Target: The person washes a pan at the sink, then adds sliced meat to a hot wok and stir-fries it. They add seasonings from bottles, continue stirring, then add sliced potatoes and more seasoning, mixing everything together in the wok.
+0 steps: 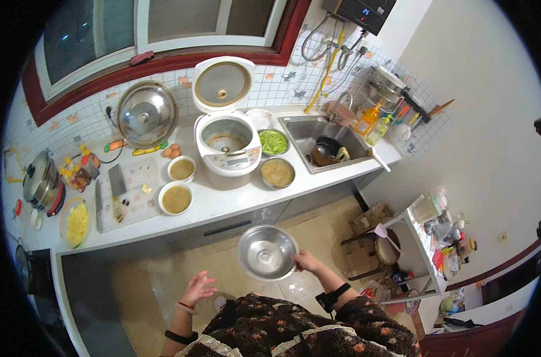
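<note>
My right hand (305, 260) grips the rim of a shiny metal basin (268, 253), held over the floor in front of the counter. The basin looks bare inside. To its left, my left hand (200, 286) hangs in the air with fingers apart, holding nothing. Beyond the basin, a white rice cooker (228, 172) stands on the counter with its lid (223, 84) raised. Two white bowls of cloudy soup, one farther (181, 169) and one nearer (176, 199), sit left of the cooker. A metal bowl of similar soup (277, 173) is on its right, near a bowl of sliced greens (272, 143).
A cleaver (117, 183) lies on a cutting board (141, 203), with a bowl of yellow slices (76, 225) at left. Eggs (171, 151) sit near a leaning metal lid (146, 115). The sink (301, 134) holds a dark pot (326, 151). A stool (362, 256) stands at right.
</note>
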`<state>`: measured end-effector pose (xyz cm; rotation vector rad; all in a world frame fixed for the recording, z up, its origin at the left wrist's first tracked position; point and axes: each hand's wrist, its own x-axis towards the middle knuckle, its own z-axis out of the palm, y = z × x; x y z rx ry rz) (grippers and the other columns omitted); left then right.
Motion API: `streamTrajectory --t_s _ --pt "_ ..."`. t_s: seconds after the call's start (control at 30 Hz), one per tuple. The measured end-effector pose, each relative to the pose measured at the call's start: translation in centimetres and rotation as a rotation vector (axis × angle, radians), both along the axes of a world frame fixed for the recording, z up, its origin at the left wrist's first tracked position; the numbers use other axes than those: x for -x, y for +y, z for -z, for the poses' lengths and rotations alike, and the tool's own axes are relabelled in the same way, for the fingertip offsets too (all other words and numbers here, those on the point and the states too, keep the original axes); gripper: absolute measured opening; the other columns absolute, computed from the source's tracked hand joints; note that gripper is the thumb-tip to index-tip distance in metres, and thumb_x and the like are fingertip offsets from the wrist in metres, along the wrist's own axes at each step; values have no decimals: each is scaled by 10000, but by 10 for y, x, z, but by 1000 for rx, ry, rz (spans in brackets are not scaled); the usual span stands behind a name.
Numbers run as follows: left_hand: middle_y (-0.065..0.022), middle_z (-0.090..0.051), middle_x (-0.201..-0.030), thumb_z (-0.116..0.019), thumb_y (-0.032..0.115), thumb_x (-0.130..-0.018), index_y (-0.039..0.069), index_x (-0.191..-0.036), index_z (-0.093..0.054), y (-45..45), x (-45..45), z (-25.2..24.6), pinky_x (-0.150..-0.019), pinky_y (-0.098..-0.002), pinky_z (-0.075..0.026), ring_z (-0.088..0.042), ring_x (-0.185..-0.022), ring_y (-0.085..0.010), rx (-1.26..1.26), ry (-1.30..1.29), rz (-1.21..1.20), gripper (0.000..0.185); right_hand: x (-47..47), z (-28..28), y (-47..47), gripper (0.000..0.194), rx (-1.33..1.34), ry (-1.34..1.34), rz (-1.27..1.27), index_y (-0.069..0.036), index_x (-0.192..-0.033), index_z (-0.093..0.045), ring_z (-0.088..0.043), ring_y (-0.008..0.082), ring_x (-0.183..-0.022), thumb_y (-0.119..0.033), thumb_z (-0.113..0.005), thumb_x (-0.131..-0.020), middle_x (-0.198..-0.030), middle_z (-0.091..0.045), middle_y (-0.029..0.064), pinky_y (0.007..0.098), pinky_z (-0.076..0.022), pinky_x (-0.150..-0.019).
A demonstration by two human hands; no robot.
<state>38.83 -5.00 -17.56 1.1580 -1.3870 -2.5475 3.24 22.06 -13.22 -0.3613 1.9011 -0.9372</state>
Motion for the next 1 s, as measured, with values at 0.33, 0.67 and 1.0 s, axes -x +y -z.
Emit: streamTrajectory --t_s 0.33,0.67,1.0 --pt "-148 -628 -1205 -615 438 -914 118 -1328 -453 -7 91 75 -831 -407 -548 -662 -955 -284 -19 -306 -68 548 290 -49 118 278 243 220 867 6 -645 -555 -463 164 -390 -145 -466 -861 -533 -534 83 316 -339 -356" --pt "-102 -647 -1210 -593 450 -949 116 -1337 -525 87 423 -4 -869 -359 -527 -635 -1037 -204 -43 -109 47 516 559 -36 102 246 209 136 639 3 -802 -568 -475 132 -428 -191 -459 -907 -587 -561 63 289 -363 -371" --pt "-97 -636 -1223 -521 419 -999 96 -1310 -502 125 730 -28 -901 -328 -520 -650 -1010 -175 -101 -44 352 448 668 -19 6 237 94 372 157 28 -945 -570 -623 170 -498 -188 -481 -909 -643 -662 139 301 -490 -462"
